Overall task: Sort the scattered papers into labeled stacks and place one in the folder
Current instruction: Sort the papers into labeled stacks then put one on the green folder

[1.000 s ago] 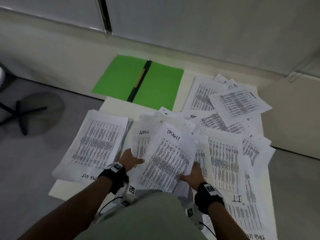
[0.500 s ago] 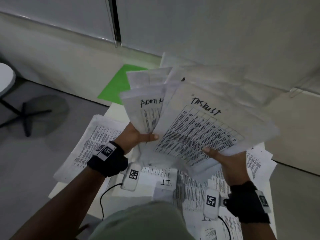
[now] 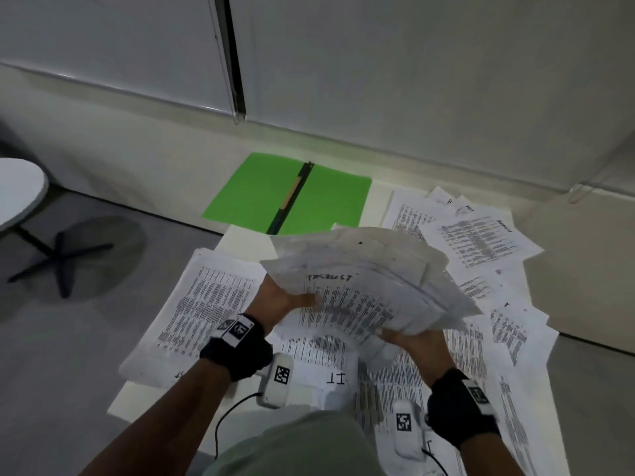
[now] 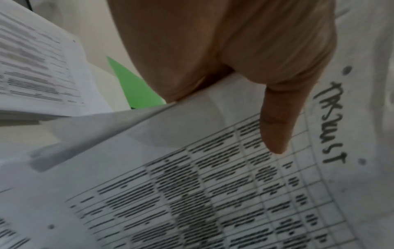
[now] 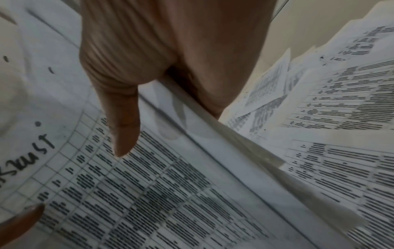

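A pale wall with lowered blinds (image 3: 412,63) runs along the back of the room, above a grey floor (image 3: 86,338). At the far left stands a round white table (image 3: 17,194) on a dark cross-shaped base. Next comes the low cream table (image 3: 240,238) where the work goes on. On its left side lies a stack of printed sheets (image 3: 202,304), fairly square, hanging a little over the table edge. Behind it, at the far edge, the green folder (image 3: 254,190) lies open and flat, a dark spine strip down its middle.

In the centre, the person holds a thick bundle of papers (image 3: 360,290) up off the table. The top sheet bears a table of text and a handwritten heading that looks like "TASKLIST". The left hand (image 3: 275,300) grips the bundle's left edge, thumb (image 4: 275,121) laid flat on top and fingers hidden beneath. The right hand (image 3: 415,345) grips the near right edge the same way, thumb (image 5: 123,128) pressed on the top sheet and the rest underneath. Both wrists wear black bands with white tagged devices.

Under the bundle, a sheet marked "IT" (image 3: 336,376) lies on the table. To the right, loose scattered sheets (image 3: 481,235) overlap at all angles, reaching the table's far right corner.
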The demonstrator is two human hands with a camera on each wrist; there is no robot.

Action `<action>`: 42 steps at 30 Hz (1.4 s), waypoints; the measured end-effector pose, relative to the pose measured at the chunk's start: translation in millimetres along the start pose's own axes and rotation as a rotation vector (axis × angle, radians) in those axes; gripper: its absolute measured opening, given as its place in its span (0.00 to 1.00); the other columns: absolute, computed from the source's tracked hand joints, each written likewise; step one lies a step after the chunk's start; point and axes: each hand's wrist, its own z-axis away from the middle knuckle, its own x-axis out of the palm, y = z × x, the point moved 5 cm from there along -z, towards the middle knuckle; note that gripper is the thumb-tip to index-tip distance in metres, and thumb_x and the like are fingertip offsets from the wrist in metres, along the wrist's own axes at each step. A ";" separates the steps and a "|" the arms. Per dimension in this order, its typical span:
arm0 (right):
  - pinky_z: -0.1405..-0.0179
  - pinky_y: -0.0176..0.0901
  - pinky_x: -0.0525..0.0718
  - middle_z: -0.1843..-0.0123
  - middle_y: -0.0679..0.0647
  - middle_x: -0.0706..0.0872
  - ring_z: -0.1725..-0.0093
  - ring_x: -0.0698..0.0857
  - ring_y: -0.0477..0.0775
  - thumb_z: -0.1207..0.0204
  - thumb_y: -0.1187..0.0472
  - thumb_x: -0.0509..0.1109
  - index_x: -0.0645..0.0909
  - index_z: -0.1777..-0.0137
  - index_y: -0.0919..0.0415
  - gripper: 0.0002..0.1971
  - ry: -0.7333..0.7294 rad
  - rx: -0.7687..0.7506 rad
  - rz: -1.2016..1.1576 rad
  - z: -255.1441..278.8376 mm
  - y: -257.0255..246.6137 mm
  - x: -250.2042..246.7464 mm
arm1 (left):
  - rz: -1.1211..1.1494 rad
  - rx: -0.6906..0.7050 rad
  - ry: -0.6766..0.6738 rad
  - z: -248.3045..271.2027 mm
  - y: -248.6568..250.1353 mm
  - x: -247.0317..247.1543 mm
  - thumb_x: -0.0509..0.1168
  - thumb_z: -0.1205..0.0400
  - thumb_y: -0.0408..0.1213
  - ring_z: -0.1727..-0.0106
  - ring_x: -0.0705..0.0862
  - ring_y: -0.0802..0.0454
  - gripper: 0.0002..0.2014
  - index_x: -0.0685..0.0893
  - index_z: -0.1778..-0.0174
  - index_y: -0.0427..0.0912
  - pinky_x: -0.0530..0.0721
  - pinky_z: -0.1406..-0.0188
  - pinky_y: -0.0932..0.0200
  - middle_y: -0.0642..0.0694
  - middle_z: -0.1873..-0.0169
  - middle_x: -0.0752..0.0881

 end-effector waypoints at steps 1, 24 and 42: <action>0.44 0.51 0.85 0.50 0.52 0.92 0.50 0.91 0.48 0.59 0.51 0.90 0.82 0.43 0.60 0.41 0.003 -0.011 -0.006 -2.6 -4.2 0.3 | 0.005 0.028 0.004 1.2 9.0 0.8 0.80 0.41 0.22 0.46 0.90 0.48 0.30 0.83 0.44 0.43 0.88 0.53 0.57 0.46 0.51 0.92; 0.46 0.50 0.87 0.47 0.53 0.92 0.46 0.90 0.53 0.43 0.72 0.84 0.83 0.41 0.57 0.29 0.020 0.020 -0.052 -17.0 2.4 7.8 | -0.020 0.325 0.292 -1.1 96.9 19.1 0.69 0.27 0.59 0.78 0.69 0.39 0.33 0.72 0.76 0.28 0.73 0.71 0.59 0.31 0.79 0.71; 0.46 0.50 0.86 0.46 0.51 0.92 0.46 0.90 0.51 0.66 0.46 0.90 0.82 0.41 0.54 0.47 -0.020 0.037 -0.055 -27.8 15.7 11.2 | -0.148 0.354 0.371 -12.0 99.3 11.0 0.74 0.25 0.36 0.74 0.82 0.60 0.08 0.87 0.65 0.34 0.78 0.70 0.65 0.54 0.78 0.86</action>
